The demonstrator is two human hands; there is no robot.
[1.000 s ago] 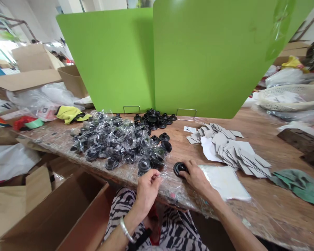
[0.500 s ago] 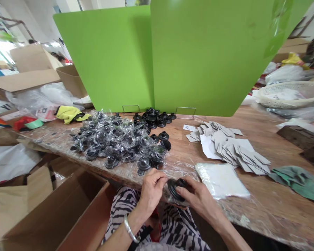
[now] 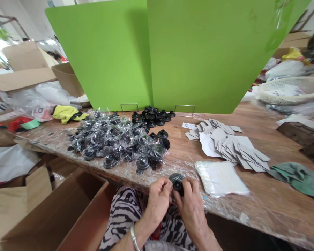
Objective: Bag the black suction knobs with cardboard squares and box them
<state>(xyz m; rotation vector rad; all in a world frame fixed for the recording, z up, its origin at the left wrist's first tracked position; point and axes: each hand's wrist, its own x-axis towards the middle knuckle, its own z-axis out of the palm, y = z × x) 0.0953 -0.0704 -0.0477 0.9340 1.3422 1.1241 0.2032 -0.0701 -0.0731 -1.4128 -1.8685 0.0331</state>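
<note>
My left hand (image 3: 159, 198) and my right hand (image 3: 189, 205) meet at the near edge of the wooden table (image 3: 277, 205), both pinching one round black plastic part (image 3: 177, 181) between their fingertips. A clear film seems to lie around the part, though I cannot make it out for sure. Just beyond the hands spreads a heap of bagged black parts (image 3: 115, 141). Behind that heap lie loose black parts (image 3: 154, 118). A stack of clear plastic bags (image 3: 221, 177) sits to the right of my right hand.
Grey card pieces (image 3: 232, 144) fan out at mid-right, beside a green cloth (image 3: 298, 176). Green divider panels (image 3: 199, 52) stand at the back. An open cardboard box (image 3: 62, 216) is at lower left. A white basket (image 3: 290, 90) sits far right, a yellow cloth (image 3: 65, 113) far left.
My right hand lifted the black part off the table and drew it to the near edge. My left hand closed in and now grips it too.
</note>
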